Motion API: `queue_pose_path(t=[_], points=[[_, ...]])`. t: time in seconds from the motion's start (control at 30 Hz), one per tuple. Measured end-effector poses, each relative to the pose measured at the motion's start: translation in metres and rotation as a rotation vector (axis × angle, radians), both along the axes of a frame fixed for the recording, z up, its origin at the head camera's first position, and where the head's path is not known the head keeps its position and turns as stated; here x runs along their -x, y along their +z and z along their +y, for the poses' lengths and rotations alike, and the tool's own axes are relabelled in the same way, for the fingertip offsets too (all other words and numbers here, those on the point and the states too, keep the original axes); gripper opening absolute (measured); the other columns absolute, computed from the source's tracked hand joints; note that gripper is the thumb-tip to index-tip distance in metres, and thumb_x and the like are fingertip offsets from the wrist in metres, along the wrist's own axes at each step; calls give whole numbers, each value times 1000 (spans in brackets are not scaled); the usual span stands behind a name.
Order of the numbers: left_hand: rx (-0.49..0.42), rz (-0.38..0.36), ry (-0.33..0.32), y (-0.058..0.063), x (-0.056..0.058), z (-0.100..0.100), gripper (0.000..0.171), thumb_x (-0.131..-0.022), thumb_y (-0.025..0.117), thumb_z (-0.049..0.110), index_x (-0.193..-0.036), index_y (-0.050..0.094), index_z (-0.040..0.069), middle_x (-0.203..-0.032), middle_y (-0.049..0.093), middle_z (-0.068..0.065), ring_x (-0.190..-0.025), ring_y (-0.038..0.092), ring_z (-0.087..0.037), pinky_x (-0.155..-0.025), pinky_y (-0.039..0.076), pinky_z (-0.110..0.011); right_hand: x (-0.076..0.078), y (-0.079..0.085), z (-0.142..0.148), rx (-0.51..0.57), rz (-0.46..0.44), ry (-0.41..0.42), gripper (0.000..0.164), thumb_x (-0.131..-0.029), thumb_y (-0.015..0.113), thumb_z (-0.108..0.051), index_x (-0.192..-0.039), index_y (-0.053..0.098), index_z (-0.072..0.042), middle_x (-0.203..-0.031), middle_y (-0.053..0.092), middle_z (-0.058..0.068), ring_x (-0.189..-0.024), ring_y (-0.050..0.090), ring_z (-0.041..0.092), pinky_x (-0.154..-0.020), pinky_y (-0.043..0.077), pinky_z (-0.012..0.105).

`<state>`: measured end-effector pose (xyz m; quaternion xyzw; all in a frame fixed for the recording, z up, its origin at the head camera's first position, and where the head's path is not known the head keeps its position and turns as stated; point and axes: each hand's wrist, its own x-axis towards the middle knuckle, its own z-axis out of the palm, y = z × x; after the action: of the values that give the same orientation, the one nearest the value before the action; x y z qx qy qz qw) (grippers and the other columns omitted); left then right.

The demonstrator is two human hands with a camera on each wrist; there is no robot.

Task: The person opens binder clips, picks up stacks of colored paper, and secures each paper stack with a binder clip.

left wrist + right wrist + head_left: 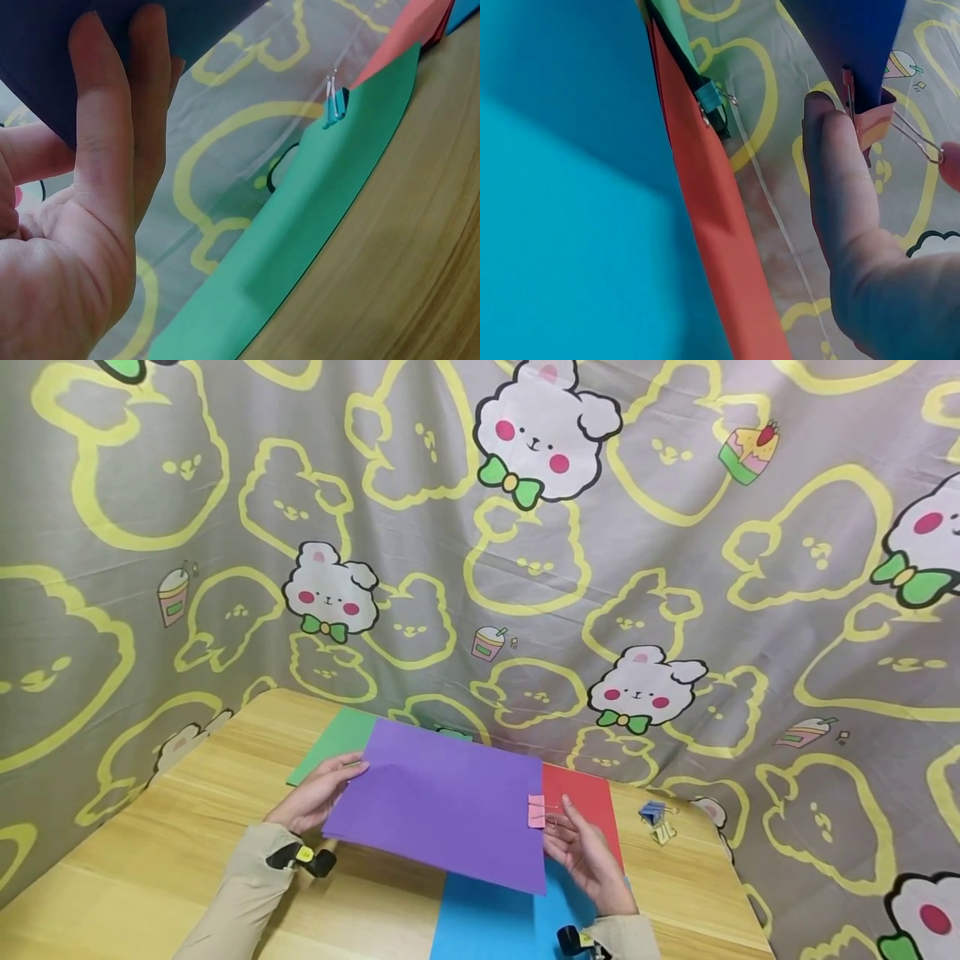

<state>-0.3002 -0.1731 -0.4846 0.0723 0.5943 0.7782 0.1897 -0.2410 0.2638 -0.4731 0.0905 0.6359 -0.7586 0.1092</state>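
Observation:
A purple sheet (pixel 450 802), apparently stacked with another, is held tilted above the table. My left hand (pixel 315 797) pinches its left edge, thumb on top and fingers (pixel 109 112) underneath. On the right edge sits a pink binder clip (pixel 536 811). Beside that clip is my right hand (pixel 596 864); in the right wrist view its thumb (pixel 951 163) touches the end of the outstretched wire handle. The other fingers (pixel 847 172) are straight, close to the clip's opposite side. One wire handle lies flat against the paper.
Green (pixel 337 739), red (pixel 581 797) and blue (pixel 480 918) sheets lie on the wooden table (pixel 150 827). A teal binder clip (pixel 709 96) sits where green and red meet. Blue (pixel 654 812) and yellow (pixel 663 833) clips lie at the right. A patterned curtain (pixel 420 552) hangs behind.

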Motion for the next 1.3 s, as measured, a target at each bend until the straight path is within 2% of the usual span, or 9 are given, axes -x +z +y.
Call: queue_pose_path(t=[0.23, 0.47, 0.67, 0.93, 1.3], points=[[-57, -3, -31, 1, 0, 1, 73, -106, 43, 22, -155, -5, -4, -100, 69, 9, -89, 68, -4, -79, 59, -19, 1, -1, 0, -1, 26, -51, 69, -98, 56, -48, -131, 48, 13, -95, 69, 2, -88, 70, 12, -82, 61, 27], [-84, -4, -44, 2, -1, 1, 73, -106, 42, 21, -155, -6, -3, -100, 69, 8, -88, 69, -5, -78, 59, -20, 2, 0, -4, -31, 39, -117, 59, -96, 58, -48, -114, 60, 7, -78, 71, 2, -75, 73, 13, -77, 62, 31], [-84, -4, -43, 1, -1, 1, 72, -106, 42, 21, -155, -5, -3, -100, 69, 8, -89, 69, -5, -78, 59, -20, 1, 1, -6, -61, 41, -152, 60, -94, 59, -51, -112, 62, 6, -78, 71, 2, -74, 73, 13, -76, 62, 31], [-106, -4, -56, 0, 0, 2, 70, -107, 42, 20, -155, -4, -3, -100, 70, 8, -88, 69, -5, -77, 60, -21, 1, 0, -5, -62, 45, -158, 56, -93, 60, -53, -106, 65, 2, -77, 70, 1, -72, 72, 12, -75, 62, 29], [-51, -10, -9, 2, -1, 3, 72, -105, 45, 21, -155, -2, -4, -99, 69, 11, -88, 68, -3, -78, 59, -18, 0, 0, -7, -36, 47, -169, 51, -92, 62, -52, -99, 67, -1, -74, 70, 1, -70, 73, 12, -75, 62, 30]])
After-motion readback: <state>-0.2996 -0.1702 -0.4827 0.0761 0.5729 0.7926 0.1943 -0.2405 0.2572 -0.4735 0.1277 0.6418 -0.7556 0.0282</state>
